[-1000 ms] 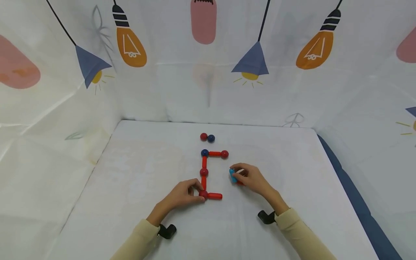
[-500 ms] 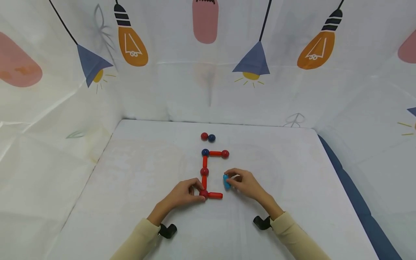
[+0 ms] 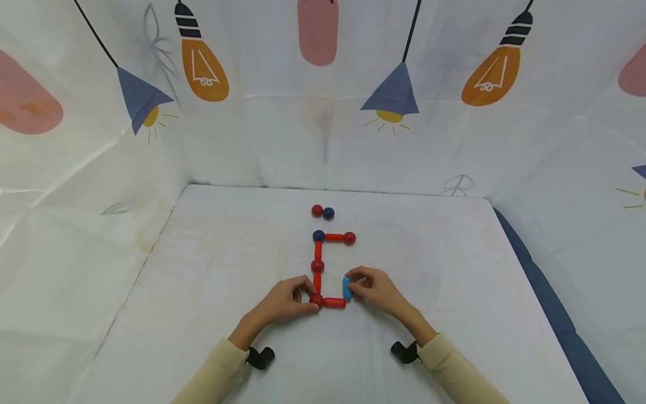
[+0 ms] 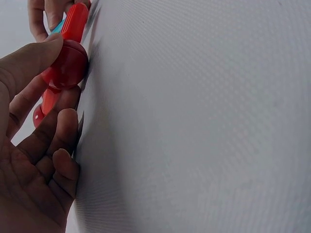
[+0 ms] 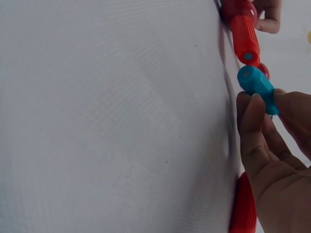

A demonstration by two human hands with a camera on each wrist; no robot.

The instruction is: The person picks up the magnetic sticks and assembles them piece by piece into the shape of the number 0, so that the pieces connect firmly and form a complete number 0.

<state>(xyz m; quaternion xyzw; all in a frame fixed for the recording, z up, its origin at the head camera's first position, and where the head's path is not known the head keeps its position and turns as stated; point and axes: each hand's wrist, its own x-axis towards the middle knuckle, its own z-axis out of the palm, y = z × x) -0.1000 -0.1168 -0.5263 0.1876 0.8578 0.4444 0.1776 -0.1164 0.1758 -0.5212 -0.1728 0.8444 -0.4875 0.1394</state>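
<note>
My left fingers (image 4: 30,63) are pinching a red ball (image 4: 69,68); my right fingers (image 5: 254,121) are holding the blue rod (image 5: 259,87), just beside the red rod (image 3: 335,303) lying between them. I am apparently joining both rods; the next move is likely requiring end alignment

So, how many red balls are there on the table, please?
4 red balls: one at the back beside a dark blue ball, one ending the far stick, one between two sticks, and one pinched by the left hand. Others may be hidden.
</note>
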